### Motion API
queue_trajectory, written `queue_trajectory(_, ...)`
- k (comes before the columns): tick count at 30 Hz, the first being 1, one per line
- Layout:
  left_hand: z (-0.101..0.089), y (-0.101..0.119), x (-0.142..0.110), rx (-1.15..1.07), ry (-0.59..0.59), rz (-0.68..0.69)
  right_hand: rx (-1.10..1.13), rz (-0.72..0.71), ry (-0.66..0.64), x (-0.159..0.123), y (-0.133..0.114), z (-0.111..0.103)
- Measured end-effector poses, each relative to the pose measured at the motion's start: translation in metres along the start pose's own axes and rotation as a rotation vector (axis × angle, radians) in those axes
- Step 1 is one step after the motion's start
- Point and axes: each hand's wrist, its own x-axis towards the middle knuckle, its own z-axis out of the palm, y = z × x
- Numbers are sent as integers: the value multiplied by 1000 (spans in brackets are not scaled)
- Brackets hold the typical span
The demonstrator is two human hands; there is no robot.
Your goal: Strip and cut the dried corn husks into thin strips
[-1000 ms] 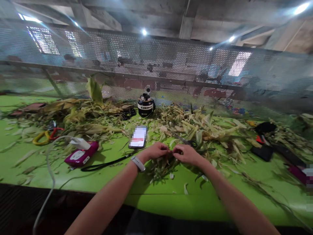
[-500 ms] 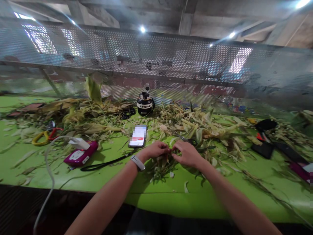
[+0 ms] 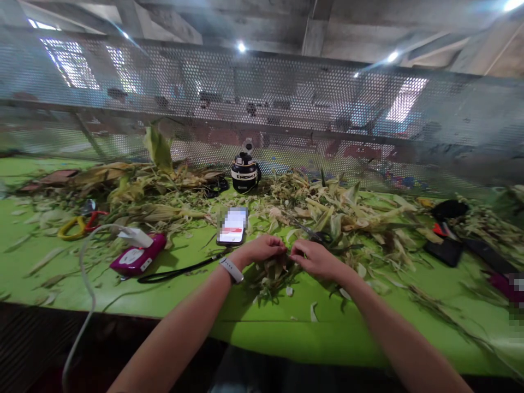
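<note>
My left hand (image 3: 264,250), with a pale watch (image 3: 231,269) on its wrist, is closed in a pinch at the top of a small bunch of dried leaves and stalks (image 3: 271,278). The bunch spreads below the fingers, over the green table. Just to its right, my right hand (image 3: 313,258) is also pinched, its fingertips close to the left ones. Whatever thin piece lies between its fingers is too small to make out. Dark-handled scissors (image 3: 321,236) rest on the leaves beyond my right hand. A lit phone (image 3: 232,226) lies beyond my left wrist.
Heaps of corn husks (image 3: 167,183) and plant scraps (image 3: 352,210) cover the green table (image 3: 270,335). A black bottle (image 3: 244,173) stands before a perforated metal screen (image 3: 286,98). At left are a purple power strip (image 3: 137,256) with a white cable and yellow-handled scissors (image 3: 71,228).
The fingers of my right hand have drawn closer together into a tighter pinch. My left hand keeps its hold on the leaves. The whole view has shifted slightly.
</note>
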Motion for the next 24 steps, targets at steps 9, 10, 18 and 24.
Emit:
queue_trajectory(9,-1,7,-5,-33,-20,-19,76,-16,-47,0,-1,1)
queue_trajectory(10,-1,8,-5,-42,-16,-20,78,-17,-48,1,-1,2)
queue_trajectory(18,1,11,-7,-70,-23,2,118,-13,-45,1,-1,3)
queue_trajectory(24,1,10,-7,-6,-7,2,116,-14,-43,1,-2,2)
